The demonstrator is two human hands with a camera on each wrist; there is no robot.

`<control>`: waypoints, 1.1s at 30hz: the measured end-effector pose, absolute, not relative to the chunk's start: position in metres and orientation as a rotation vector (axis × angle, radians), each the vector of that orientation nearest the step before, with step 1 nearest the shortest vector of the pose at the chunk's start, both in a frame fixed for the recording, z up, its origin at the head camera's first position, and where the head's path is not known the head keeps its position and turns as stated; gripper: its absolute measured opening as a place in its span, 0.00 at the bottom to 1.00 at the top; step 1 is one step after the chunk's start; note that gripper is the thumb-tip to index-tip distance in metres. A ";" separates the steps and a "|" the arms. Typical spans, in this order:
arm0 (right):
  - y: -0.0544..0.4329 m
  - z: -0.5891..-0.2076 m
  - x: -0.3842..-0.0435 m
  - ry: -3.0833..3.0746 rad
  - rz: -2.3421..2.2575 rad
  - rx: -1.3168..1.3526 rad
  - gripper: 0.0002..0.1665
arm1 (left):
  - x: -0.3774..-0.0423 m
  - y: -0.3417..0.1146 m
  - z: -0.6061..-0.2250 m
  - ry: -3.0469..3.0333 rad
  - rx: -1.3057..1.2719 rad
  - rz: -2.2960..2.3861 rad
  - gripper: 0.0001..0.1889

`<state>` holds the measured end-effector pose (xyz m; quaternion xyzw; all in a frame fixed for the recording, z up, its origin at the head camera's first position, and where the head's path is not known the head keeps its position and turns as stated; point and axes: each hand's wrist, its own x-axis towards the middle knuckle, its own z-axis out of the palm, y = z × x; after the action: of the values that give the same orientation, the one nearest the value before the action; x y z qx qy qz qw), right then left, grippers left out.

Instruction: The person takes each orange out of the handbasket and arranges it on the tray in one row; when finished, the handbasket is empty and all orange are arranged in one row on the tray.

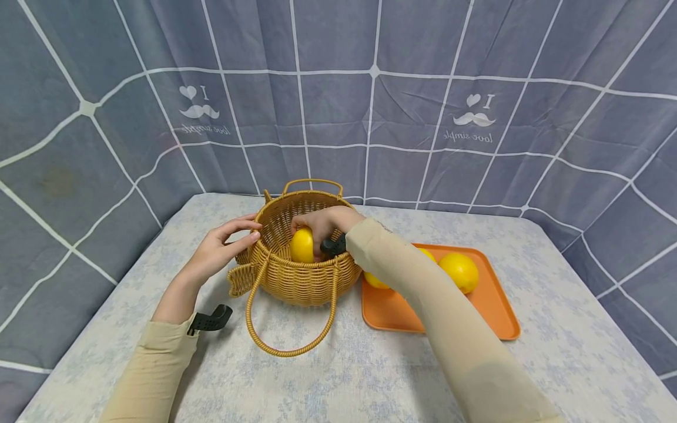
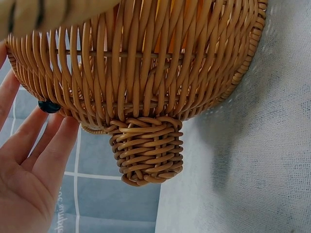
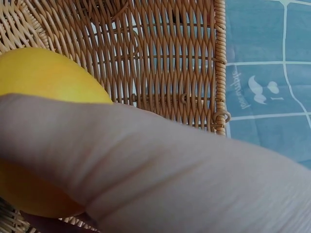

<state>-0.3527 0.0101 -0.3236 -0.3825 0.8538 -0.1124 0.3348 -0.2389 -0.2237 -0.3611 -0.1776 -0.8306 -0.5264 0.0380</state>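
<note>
A round-bellied woven basket (image 1: 296, 282) stands on the table, its near handle folded down toward the front. Inside it, my right hand (image 1: 319, 226) holds a round yellow fruit (image 1: 302, 245). In the right wrist view the thumb lies across the fruit (image 3: 53, 77), and the other fingers are mostly hidden. Outside the basket, my left hand (image 1: 224, 244) touches the left rim with nearly straight fingers. From the left wrist, that hand (image 2: 34, 165) shows against the weave beside a short woven stub (image 2: 148, 150).
An orange tray (image 1: 394, 314) lies right of the basket, holding several yellow fruits (image 1: 459, 272), partly covered by my right sleeve (image 1: 423, 282). A pale patterned cloth (image 1: 338, 370) covers the table. A grey-blue curtain (image 1: 338, 117) hangs behind and at both sides.
</note>
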 end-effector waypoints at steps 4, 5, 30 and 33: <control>0.011 -0.322 -0.352 2.222 -0.335 -1.010 0.41 | -0.239 -0.223 -0.361 -2.549 -0.549 -1.609 0.20; 0.011 -0.322 -0.352 2.221 -0.353 -1.018 0.41 | -0.239 -0.223 -0.360 -2.549 -0.553 -1.604 0.20; 0.031 -0.277 -0.342 2.279 -0.833 -1.172 0.44 | -0.238 -0.223 -0.360 -2.571 -0.554 -1.584 0.21; 0.042 -0.271 -0.339 2.259 -0.901 -1.243 0.45 | -0.238 -0.225 -0.361 -2.577 -0.553 -1.572 0.20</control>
<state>-0.3389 0.0416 -0.2706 -0.4455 0.8098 -0.3228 0.2038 -0.2381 -0.2247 -0.3607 -0.1801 -0.8391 -0.5119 0.0363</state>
